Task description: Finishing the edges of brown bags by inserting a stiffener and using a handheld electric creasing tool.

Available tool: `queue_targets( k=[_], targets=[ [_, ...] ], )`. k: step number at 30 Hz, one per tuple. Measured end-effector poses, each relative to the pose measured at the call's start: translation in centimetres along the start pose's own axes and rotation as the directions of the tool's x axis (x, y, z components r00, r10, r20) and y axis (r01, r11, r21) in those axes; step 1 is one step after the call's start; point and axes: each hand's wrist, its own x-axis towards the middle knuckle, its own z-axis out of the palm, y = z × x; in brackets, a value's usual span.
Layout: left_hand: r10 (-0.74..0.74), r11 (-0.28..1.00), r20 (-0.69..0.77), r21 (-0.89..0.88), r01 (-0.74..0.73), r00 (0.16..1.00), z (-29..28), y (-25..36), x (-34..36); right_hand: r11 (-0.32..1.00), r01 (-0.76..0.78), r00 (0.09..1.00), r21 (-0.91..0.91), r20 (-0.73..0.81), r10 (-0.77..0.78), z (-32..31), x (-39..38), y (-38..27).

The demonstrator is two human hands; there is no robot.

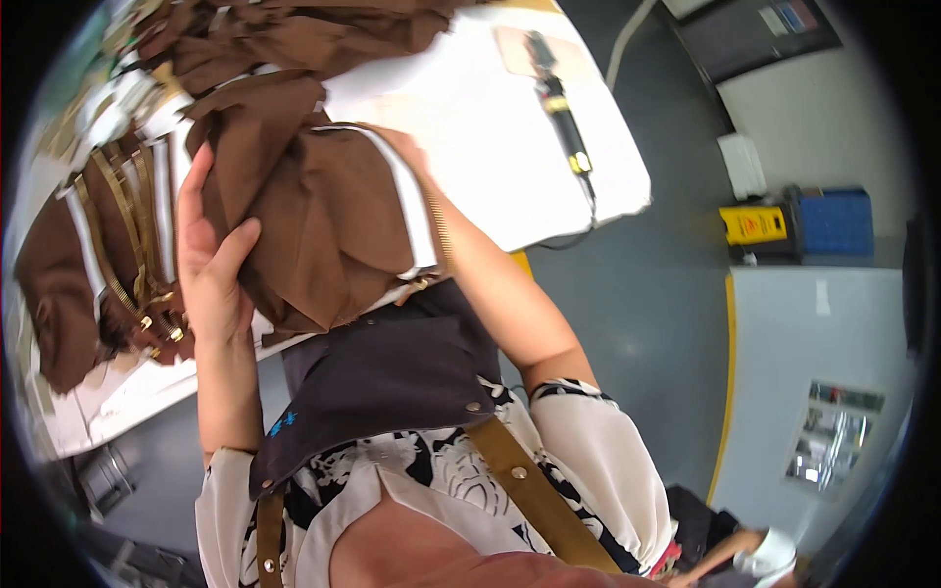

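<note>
A brown cloth piece (323, 216) with a white strip and a gold-toothed zipper (440, 230) along its right edge is held up over the table's near edge. My left hand (211, 265) grips its left side, thumb lying on the front of the cloth. Behind the right edge, my right hand (410, 149) shows only in part; the cloth covers its fingers. Left of my left hand lie several more brown zippered pieces (64, 257), with gold zippers and white strips. A heap of brown cloth (314, 39) spreads across the far side.
On the white table (461, 186), a black handheld tool (564, 122) with yellow bands rests at the right, its cord hanging over the edge. Beyond the grey floor stand a yellow sign (753, 224) and a blue bin (835, 223). Another person (765, 557) is at lower right.
</note>
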Motion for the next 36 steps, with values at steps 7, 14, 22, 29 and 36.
queue_targets(
  k=[7, 14, 22, 29, 36],
  targets=[
    [0.083, 0.978, 0.116, 0.182, -0.103, 0.990, -4.5, 4.8, 1.2, 0.682, 0.215, 0.971, -0.699, 0.082, -0.223, -0.7, -3.1, -3.5],
    [0.256, 0.905, 0.051, 0.338, -0.258, 0.965, -8.4, 14.4, 2.4, 0.695, 0.237, 0.955, -0.679, 0.030, -0.296, -1.1, -3.5, -3.4],
    [-0.121, 0.426, -0.356, 0.825, 0.372, 0.927, -29.1, 18.2, 9.1, 0.697, 0.252, 0.946, -0.671, 0.020, -0.324, -2.4, -2.9, -2.5],
    [0.046, 0.143, -0.280, 0.952, 0.271, 0.959, -34.0, 4.7, 6.1, 0.706, 0.287, 0.936, -0.647, 0.034, -0.349, -2.4, -3.5, -1.9],
    [0.043, 0.482, -0.022, 0.876, -0.001, 0.999, -40.5, 8.8, 5.1, 0.705, 0.357, 0.898, -0.613, 0.018, -0.439, -1.3, -3.2, -2.5]
  ],
)
